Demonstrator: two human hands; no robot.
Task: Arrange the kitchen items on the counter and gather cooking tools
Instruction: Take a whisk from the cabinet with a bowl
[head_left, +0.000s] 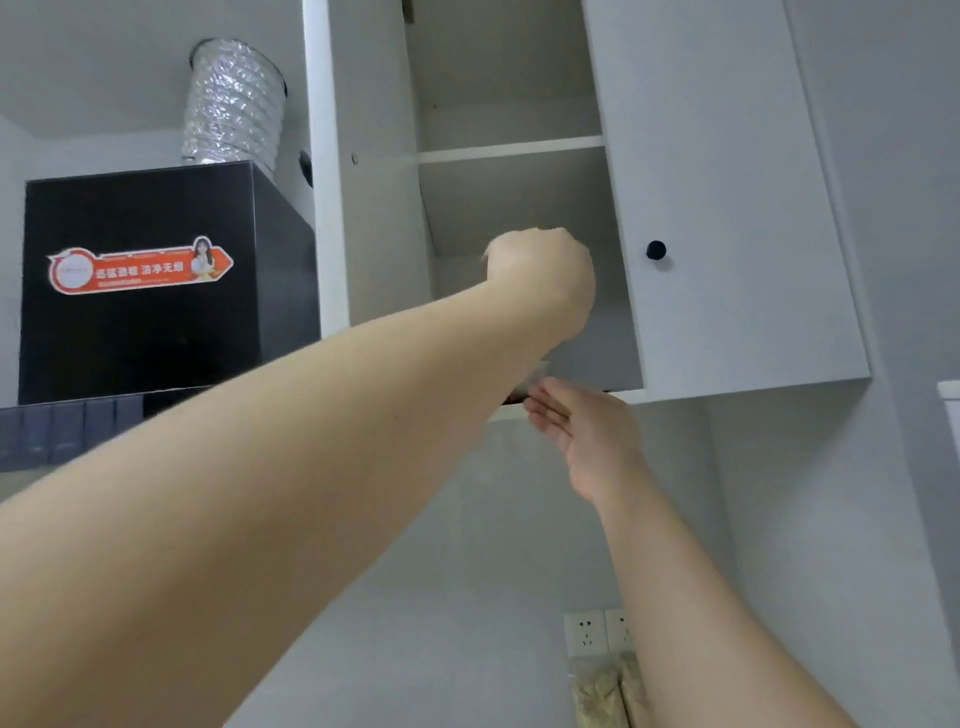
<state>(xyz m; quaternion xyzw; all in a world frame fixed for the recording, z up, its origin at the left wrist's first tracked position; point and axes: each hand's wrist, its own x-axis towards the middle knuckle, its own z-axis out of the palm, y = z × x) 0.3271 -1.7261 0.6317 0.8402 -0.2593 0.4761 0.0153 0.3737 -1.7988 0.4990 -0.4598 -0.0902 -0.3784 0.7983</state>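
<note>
So we're looking up into the open wall cabinet here, its door swung out to the right with a little black knob on it. Our left hand is up inside the lower compartment, below the white shelf. We only see the back of it with the fingers bent away from us, so we honestly can't tell if it's holding anything or just curled. Our right hand sits just under the cabinet's bottom edge, fingers straight and pressed together, palm turned left, not gripping anything. Right at that bottom edge, tucked under our left forearm and just beside the right fingertips, a pale-rimmed thing with a brownish bit below it peeks out — too hidden to say what it is, and we can't tell whether either hand touches it. Off to the left is the black range hood with an orange sticker, and a crinkly foil duct rising from its top. Down low on the wall are two white sockets — and right below them a couple of clear packets of something beige.
</note>
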